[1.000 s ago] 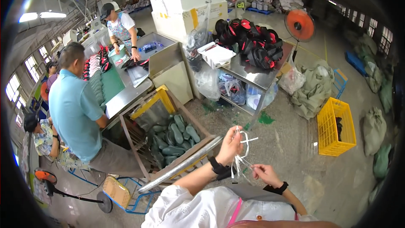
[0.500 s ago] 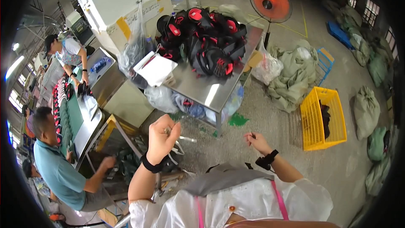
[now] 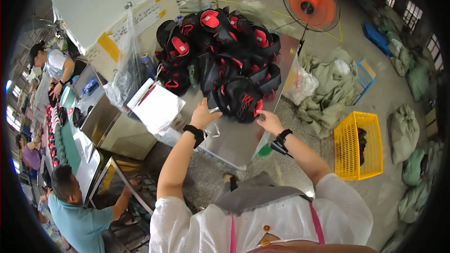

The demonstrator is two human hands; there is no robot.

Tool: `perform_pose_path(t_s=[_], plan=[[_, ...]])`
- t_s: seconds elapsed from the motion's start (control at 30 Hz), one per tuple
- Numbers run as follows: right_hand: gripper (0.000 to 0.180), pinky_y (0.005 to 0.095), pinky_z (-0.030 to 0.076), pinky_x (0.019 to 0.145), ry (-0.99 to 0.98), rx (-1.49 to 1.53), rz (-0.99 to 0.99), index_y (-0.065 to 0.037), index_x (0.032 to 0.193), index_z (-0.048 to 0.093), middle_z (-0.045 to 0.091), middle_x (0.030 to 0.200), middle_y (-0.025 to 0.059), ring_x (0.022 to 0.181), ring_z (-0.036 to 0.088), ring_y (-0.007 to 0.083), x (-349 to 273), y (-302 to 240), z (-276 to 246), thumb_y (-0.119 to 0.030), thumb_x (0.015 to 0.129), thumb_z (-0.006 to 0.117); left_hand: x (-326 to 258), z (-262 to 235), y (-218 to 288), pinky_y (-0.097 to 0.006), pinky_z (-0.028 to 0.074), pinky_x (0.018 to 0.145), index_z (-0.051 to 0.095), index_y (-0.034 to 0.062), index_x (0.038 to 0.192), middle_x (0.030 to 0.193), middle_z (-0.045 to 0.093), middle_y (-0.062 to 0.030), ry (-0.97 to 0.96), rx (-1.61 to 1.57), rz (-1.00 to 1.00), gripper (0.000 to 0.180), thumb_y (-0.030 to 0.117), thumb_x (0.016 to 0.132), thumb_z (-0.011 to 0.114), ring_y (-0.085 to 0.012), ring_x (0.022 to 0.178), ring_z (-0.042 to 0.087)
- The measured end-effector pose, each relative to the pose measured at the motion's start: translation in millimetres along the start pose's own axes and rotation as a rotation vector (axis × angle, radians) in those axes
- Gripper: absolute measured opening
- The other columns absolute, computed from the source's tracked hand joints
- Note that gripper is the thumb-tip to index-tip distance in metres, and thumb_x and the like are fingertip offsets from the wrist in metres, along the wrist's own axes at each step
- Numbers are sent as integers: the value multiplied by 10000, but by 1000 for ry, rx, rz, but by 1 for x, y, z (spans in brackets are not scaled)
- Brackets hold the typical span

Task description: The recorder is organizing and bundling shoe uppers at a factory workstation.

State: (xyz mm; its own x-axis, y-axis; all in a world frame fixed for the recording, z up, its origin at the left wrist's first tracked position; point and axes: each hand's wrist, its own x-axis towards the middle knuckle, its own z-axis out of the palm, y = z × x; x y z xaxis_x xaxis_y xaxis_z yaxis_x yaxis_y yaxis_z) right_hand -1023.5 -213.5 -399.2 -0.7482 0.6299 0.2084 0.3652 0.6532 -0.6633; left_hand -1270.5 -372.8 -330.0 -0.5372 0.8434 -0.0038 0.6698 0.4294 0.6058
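Note:
A heap of black shoe uppers with red linings covers much of a metal table. At its near edge lies one black upper with red lacing marks. My left hand is closed around a slim silvery tool, its kind unclear, beside this upper's left side. A pale cord or strap hangs below that hand. On the other side, my right hand pinches the upper's red-edged end between thumb and fingers. Both wrists wear black bands.
White papers lie at the table's left corner. An orange fan stands behind, right. A yellow crate and sacks are on the floor at right. Two people work along a conveyor at left, the nearer in a teal shirt.
I have come closer to the table. Both hands have moved forward to the pile's near edge, and my right hand has taken hold of a shoe upper. The left hand keeps the silvery tool.

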Motion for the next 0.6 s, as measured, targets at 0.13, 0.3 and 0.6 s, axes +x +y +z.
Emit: perform_pose_path(t_s=[0.13, 0.3, 0.6], plan=[[418, 363, 443, 814, -42, 20, 252, -77, 1093, 559, 584, 1038, 124, 953, 554, 290, 58, 14, -17, -234, 716, 649, 67, 24, 17, -393, 421, 872, 339, -42, 1258, 1241, 430, -238, 162, 78, 59, 828, 412, 659, 688, -351, 1064, 500], [740, 390, 458, 793, -75, -235, 5, -50, 1238, 387, 531, 1097, 120, 973, 519, 326, 99, 24, 3, -332, 640, 720, 104, 30, 21, -427, 473, 747, 559, 19, 1011, 985, 596, -168, 7, 350, -168, 598, 520, 685, 587, -334, 882, 590], [881, 431, 455, 796, -519, -22, 209, 32, 1104, 475, 474, 1058, 277, 953, 534, 401, 98, 70, 4, -550, 501, 746, 35, 38, 9, -452, 454, 697, 580, 8, 810, 832, 598, -221, 108, 232, -391, 363, 357, 720, 538, -393, 803, 572]])
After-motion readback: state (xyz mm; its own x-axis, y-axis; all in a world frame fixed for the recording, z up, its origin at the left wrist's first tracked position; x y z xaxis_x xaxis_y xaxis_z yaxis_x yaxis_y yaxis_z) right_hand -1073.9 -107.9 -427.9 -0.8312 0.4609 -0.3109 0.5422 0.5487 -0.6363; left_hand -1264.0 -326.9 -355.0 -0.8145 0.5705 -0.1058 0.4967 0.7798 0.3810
